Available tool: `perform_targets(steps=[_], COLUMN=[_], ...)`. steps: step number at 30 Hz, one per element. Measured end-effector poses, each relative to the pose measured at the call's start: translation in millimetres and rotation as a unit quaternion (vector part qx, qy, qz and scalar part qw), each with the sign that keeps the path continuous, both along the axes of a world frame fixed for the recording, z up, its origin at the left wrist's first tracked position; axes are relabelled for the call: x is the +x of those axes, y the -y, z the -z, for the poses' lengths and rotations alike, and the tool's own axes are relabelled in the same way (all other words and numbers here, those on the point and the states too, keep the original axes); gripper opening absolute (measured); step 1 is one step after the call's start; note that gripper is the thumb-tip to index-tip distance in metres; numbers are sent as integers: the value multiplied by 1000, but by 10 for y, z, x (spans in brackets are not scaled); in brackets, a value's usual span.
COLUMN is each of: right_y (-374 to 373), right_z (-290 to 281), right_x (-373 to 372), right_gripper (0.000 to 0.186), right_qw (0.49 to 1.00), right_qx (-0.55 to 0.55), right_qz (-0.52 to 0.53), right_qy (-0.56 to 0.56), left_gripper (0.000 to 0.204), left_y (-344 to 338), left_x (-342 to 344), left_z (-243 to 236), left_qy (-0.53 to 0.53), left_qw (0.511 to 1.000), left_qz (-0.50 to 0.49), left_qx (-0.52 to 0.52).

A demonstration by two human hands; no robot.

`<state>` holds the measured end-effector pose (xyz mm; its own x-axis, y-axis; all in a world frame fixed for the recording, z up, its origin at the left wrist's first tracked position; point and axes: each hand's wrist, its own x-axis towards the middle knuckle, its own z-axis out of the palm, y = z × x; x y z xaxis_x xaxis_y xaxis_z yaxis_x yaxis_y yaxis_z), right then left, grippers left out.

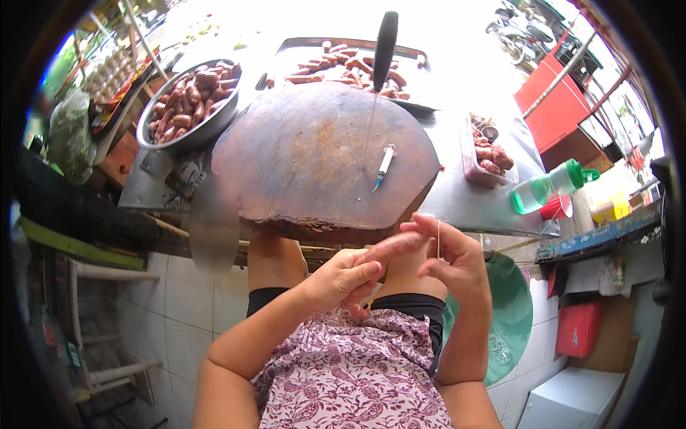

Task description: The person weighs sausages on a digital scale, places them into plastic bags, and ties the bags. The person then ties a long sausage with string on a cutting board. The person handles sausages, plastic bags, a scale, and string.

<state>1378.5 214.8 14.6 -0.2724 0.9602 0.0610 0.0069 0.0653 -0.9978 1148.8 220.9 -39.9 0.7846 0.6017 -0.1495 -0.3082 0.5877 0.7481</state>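
Observation:
My left hand (350, 277) is wrapped round a plump pinkish-brown sausage (391, 249), which points up to the right over my lap. At the sausage's tied tip is my right hand (457, 257), its fingers curled with a thin white string (439, 239) stretched between fingertips and thumb. Part of the string is hidden by the fingers. Just beyond my hands stands a thick round wooden chopping block (307, 164). On it lies a syringe (384, 168) with a blue-based needle, and a knife (385, 53) with a black handle stands upright at its far edge.
A metal basin (175, 145) heaped with sausages stands at the left, a metal tray (286, 44) of sausages behind the block. To the right are a plastic tub (475, 171) of meat and a green bottle (547, 187). A green basin (511, 314) sits low at my right.

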Motion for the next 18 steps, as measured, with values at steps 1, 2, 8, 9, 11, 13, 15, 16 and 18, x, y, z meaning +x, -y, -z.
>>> perform_targets(steps=[1,2,8,9,11,13,15,16,18], right_y=[-25,-65,-147,-122,-78,-15,17,26,31], right_z=[-55,-105,-45,-8,62,99,127,125,132], right_x=[33,56,-137,-157,-163,-113,-67,-32,0], right_gripper=[69,71,48,47,45,43,44,45,46], right_qw=[998,994,939,949,964,972,979,981,983], right_qx=[-6,-11,192,184,151,103,66,25,39], right_qz=[-56,-111,-170,-162,-154,-160,-161,-167,-157], right_qy=[-5,-12,229,198,155,139,107,92,87], left_gripper=[38,35,35,36,43,45,46,46,46], left_y=[2,11,10,-25,-71,-84,-100,-101,-97], left_x=[-21,-14,43,-2,-108,-182,-192,-187,-149], left_z=[-20,-40,-58,-36,13,59,89,94,87], left_qy=[-2,4,42,41,-11,-73,-62,-53,-45], left_qw=[999,998,992,993,992,989,984,984,984], left_qz=[35,62,115,111,120,122,157,159,160], left_qx=[-21,-21,-38,-27,34,42,63,60,57])
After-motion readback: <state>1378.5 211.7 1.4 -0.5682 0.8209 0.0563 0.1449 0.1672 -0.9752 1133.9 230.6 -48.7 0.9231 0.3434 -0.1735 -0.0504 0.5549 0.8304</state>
